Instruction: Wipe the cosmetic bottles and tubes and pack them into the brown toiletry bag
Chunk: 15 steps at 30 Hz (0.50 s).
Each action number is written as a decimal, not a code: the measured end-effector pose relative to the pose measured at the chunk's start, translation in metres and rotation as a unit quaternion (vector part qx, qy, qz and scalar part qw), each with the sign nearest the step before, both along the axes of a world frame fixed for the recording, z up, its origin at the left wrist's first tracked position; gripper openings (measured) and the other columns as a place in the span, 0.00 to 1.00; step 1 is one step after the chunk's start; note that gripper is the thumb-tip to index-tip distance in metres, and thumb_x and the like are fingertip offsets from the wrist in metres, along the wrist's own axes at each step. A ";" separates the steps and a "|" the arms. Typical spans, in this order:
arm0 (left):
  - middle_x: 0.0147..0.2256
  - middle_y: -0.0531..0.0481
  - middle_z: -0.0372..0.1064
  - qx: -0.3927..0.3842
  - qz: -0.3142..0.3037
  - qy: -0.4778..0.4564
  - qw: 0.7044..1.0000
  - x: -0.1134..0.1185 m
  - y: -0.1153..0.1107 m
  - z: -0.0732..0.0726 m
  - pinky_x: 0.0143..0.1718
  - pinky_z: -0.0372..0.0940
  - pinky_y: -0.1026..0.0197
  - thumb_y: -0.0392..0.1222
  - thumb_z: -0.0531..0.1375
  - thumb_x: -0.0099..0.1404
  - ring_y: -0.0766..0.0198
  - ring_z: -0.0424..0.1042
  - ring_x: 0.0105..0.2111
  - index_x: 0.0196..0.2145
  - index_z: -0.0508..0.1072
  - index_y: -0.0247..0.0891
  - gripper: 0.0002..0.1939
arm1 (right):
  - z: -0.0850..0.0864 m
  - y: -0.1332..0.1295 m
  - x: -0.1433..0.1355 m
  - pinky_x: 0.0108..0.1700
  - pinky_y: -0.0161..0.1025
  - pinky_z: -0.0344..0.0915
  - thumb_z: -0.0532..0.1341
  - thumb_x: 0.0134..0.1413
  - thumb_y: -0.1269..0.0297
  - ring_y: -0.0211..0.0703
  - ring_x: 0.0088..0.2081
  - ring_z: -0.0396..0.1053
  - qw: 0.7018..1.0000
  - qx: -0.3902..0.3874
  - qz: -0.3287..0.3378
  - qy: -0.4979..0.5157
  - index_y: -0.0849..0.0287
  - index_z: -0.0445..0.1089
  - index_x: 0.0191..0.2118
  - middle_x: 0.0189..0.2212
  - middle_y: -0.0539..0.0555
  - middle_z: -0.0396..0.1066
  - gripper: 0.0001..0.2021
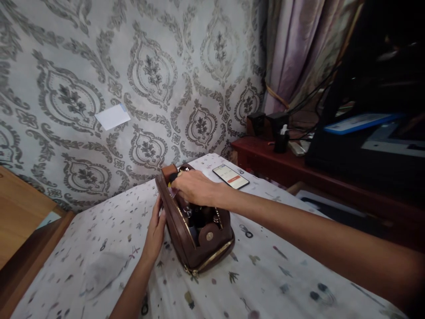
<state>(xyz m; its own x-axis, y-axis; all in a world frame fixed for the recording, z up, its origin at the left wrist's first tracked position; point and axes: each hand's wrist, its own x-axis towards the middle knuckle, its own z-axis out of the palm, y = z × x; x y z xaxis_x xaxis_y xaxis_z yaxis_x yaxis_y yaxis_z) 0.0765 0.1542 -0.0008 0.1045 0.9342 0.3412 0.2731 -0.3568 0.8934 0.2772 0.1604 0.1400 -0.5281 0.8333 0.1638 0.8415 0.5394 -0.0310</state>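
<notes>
Brown bag (pixel 177 230): lies on the printed bedsheet (pixel 272 274), mid-scene, near the wall; unzipped along the top, with dark contents crowded inside, mostly too shadowed to name.
Near end of the bag: shows a flap with a round metal stud (pixel 210 236), and below it a gold zip (pixel 214 256).
Right hand (pixel 191 186): reaches from the right across the bag into its far end, with fingers bent downward and partly hidden; cannot tell whether grasping anything. Near a small yellow patch at the fingertips.
Left hand (pixel 156 228): rests against the bag's left side, with fingers extended and tips partly hidden; cannot tell whether gripping.
Phone (pixel 230 176): lies face up on the bedsheet, just beyond the right wrist; lit, with a red bar on screen.
Red-brown desk (pixel 275 161): stands at far right, bearing a small dark bottle (pixel 282 141) with a white top, beside cables and dark boxes.
Dark glossy panel (pixel 358 84): rises at right.
Purple curtain (pixel 292 48): hangs behind the desk.
Patterned wall (pixel 152 71): bears a white card (pixel 113 118) at left.
Wooden board (pixel 23 208): leans in at far left.
</notes>
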 end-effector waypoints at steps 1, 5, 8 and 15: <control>0.70 0.47 0.53 0.000 -0.001 -0.001 1.000 0.000 0.000 0.000 0.72 0.42 0.50 0.65 0.54 0.68 0.53 0.47 0.72 0.67 0.62 0.46 0.36 | 0.001 -0.002 0.002 0.43 0.39 0.66 0.58 0.60 0.74 0.53 0.47 0.77 1.000 0.002 0.005 0.003 0.61 0.78 0.44 0.43 0.62 0.80 0.12; 0.70 0.48 0.53 -0.005 0.000 -0.010 1.000 -0.001 0.000 0.002 0.71 0.46 0.51 0.64 0.55 0.68 0.52 0.48 0.71 0.68 0.61 0.46 0.36 | -0.003 -0.004 0.017 0.47 0.39 0.65 0.59 0.61 0.72 0.51 0.48 0.76 0.992 0.025 0.028 0.123 0.59 0.77 0.48 0.44 0.59 0.80 0.13; 0.70 0.49 0.54 -0.016 -0.004 -0.021 1.000 -0.002 -0.001 0.003 0.71 0.47 0.52 0.62 0.56 0.68 0.53 0.50 0.71 0.68 0.60 0.47 0.35 | -0.018 0.006 0.034 0.52 0.41 0.65 0.57 0.64 0.67 0.49 0.51 0.74 0.949 0.076 -0.011 0.306 0.59 0.76 0.52 0.49 0.57 0.78 0.15; 0.63 0.45 0.64 -0.027 0.017 -0.065 0.997 -0.002 0.010 0.011 0.62 0.61 0.52 0.63 0.56 0.67 0.53 0.62 0.65 0.58 0.67 0.45 0.29 | -0.060 0.050 0.052 0.52 0.43 0.65 0.55 0.65 0.58 0.50 0.47 0.72 0.832 -0.075 -0.106 0.540 0.63 0.77 0.41 0.42 0.58 0.79 0.16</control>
